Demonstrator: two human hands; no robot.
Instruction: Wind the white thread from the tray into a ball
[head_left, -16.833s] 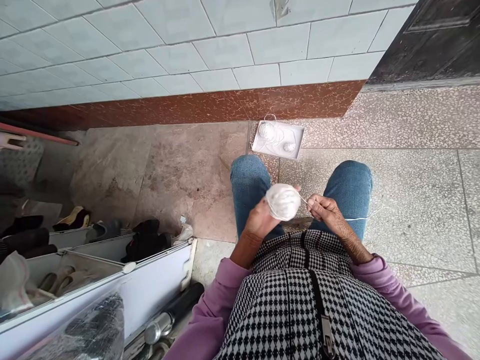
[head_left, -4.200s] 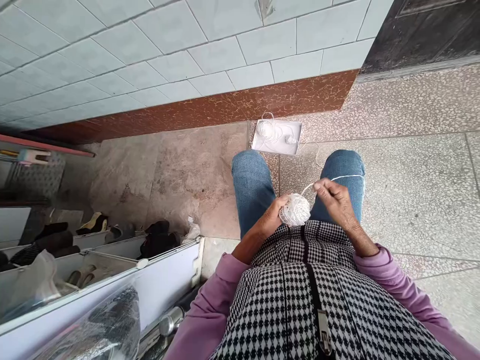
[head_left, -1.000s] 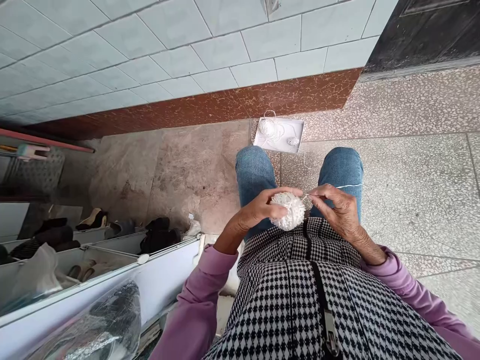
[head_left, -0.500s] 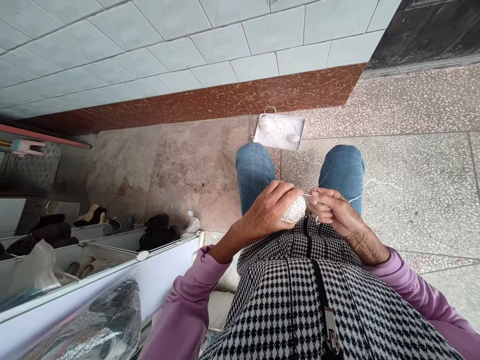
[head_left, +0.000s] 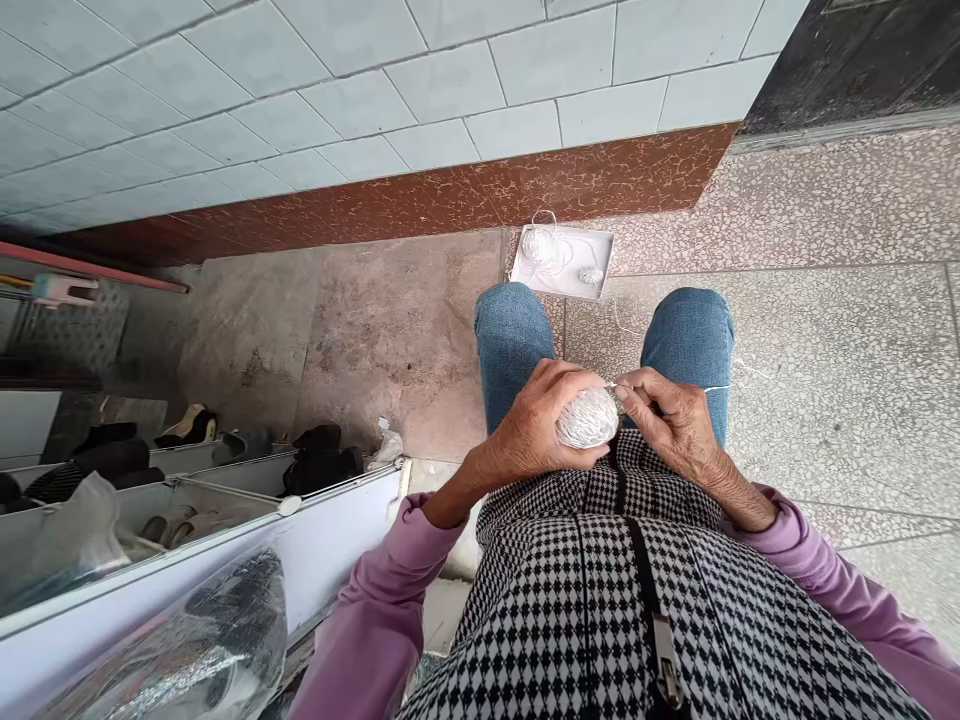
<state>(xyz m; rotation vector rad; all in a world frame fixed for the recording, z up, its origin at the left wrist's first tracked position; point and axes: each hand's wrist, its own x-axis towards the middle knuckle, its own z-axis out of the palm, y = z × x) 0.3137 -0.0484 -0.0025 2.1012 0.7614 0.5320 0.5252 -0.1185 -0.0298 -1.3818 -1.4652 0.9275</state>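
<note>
My left hand [head_left: 541,415] is curled around a white ball of yarn [head_left: 588,418], held above my lap between the knees. Thumb and fingers wrap its left side, leaving the right face exposed. Close beside it, my right hand [head_left: 667,415] pinches a thin white strand at the ball's upper right. From this hand the yarn [head_left: 718,388] runs out to the right across my knee. On the floor past my knees lies a shallow white box lid [head_left: 604,262]. In it are a larger loose white yarn bundle [head_left: 538,245] and a small white piece [head_left: 590,276].
A tiled wall [head_left: 450,100] with a brown marbled base stands ahead. At the lower left is an open white shoe rack [head_left: 330,520] holding several shoes, with a clear plastic bag [head_left: 225,640] against it. Speckled stone floor [head_left: 840,380] stretches right.
My right hand has turned, its thumb and forefinger now pinching at the ball's upper edge. The ball has rotated in my left hand and shows more of its face.
</note>
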